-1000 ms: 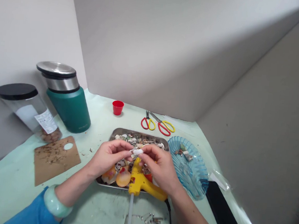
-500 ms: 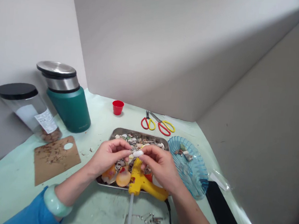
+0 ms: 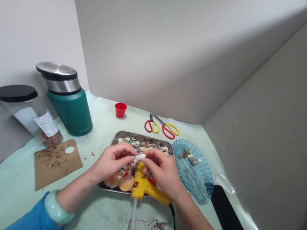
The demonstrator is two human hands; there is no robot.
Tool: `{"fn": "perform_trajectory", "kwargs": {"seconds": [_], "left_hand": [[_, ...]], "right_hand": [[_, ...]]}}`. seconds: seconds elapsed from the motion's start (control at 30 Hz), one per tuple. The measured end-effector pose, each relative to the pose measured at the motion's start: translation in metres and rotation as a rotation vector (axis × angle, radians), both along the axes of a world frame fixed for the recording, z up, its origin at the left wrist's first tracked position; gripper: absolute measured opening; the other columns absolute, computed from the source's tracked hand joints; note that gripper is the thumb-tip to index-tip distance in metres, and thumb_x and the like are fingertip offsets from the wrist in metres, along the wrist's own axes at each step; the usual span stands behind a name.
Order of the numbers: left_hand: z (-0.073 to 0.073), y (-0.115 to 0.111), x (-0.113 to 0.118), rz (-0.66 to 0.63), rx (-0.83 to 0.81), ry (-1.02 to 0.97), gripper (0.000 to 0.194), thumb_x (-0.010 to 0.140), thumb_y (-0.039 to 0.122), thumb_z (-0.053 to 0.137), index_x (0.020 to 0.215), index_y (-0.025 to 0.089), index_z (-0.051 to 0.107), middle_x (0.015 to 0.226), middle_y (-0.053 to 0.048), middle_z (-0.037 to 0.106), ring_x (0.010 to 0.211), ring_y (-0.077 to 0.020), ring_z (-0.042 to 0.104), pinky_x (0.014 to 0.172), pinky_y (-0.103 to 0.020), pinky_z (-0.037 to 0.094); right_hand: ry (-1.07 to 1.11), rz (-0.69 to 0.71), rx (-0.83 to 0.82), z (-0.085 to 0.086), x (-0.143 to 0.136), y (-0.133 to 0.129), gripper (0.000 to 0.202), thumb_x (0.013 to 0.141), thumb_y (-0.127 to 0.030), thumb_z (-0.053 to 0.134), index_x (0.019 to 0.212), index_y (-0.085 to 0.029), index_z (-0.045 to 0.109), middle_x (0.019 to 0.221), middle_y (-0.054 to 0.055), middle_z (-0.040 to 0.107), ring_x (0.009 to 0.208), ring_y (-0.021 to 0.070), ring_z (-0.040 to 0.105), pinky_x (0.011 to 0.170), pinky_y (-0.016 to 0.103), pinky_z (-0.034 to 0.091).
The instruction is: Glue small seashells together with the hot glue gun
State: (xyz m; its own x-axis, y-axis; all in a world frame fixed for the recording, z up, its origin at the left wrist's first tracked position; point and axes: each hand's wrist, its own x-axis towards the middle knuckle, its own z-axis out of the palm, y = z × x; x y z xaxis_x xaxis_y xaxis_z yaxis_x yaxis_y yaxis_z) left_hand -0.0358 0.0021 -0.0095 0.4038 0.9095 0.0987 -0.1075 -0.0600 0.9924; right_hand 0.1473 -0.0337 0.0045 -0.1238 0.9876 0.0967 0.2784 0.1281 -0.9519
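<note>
Pale-green tabletop below, 2 hands pinch a white piece, perhaps shell.

The left hand and right hand pinch close together (forearms slanting inward).

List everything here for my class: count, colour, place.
insulated bottle: 1, green, back left
lidded jar: 1, clear, far left
holed board: 1, brown, left
crumbs: many, brown, on board
cup: 1, red, back
scissors: 2, red-yellow handles, back
tray: 1, silver, centre
seashells: many, mixed, in tray
glue gun: 1, yellow, overlapping tray
glue stick: 1, whitish, in gun
cord: 1, black, from gun
metal pins: several, silver, front
scalloped plate: 1, blue, right
pieces: several, mixed, on plate
strip: 1, black, far right
tablecloth: 1, mint, underneath
walls: several, grey, around
white piece: 1, white, between fingertips
bangle: 1, mint, left wrist
sleeves: 2, blue, near edge
left hand: 1, bare, over tray
right hand: 1, bare, over tray
</note>
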Motion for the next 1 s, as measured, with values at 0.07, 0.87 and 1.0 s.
{"fn": "perform_trajectory", "kwargs": {"seconds": [0.07, 0.87, 1.0], "left_hand": [[-0.0001, -0.0005, 0.001, -0.003, 0.016, 0.014, 0.007, 0.075, 0.018, 0.064, 0.08, 0.013, 0.064, 0.08, -0.001, 0.061, 0.06, -0.0091, 0.061, 0.059, -0.022, 0.051], [-0.0038, 0.0001, -0.0021, -0.071, 0.106, 0.06, 0.008, 0.084, 0.021, 0.055, 0.086, 0.014, 0.059, 0.084, -0.002, 0.055, 0.063, -0.01, 0.057, 0.06, -0.025, 0.049], [-0.0048, -0.0004, -0.0023, -0.066, 0.17, 0.096, 0.009, 0.083, 0.022, 0.056, 0.087, 0.015, 0.06, 0.088, -0.003, 0.057, 0.069, -0.0117, 0.058, 0.064, -0.027, 0.049]], "right_hand": [[0.0, -0.001, 0.005, -0.0005, -0.0001, 0.0002, 0.012, 0.082, -0.019, 0.058, 0.093, -0.022, 0.062, 0.071, -0.003, 0.064, 0.056, 0.0108, 0.062, 0.056, 0.021, 0.048], [-0.272, 0.008, 0.295, 0.0005, 0.0, -0.0025, 0.022, 0.084, -0.012, 0.056, 0.101, -0.023, 0.063, 0.093, 0.001, 0.07, 0.079, 0.0154, 0.066, 0.073, 0.026, 0.051], [-0.263, 0.009, 0.285, 0.0004, -0.0011, -0.003, 0.02, 0.085, -0.012, 0.056, 0.1, -0.023, 0.063, 0.093, 0.0, 0.07, 0.08, 0.015, 0.066, 0.074, 0.026, 0.05]]}}
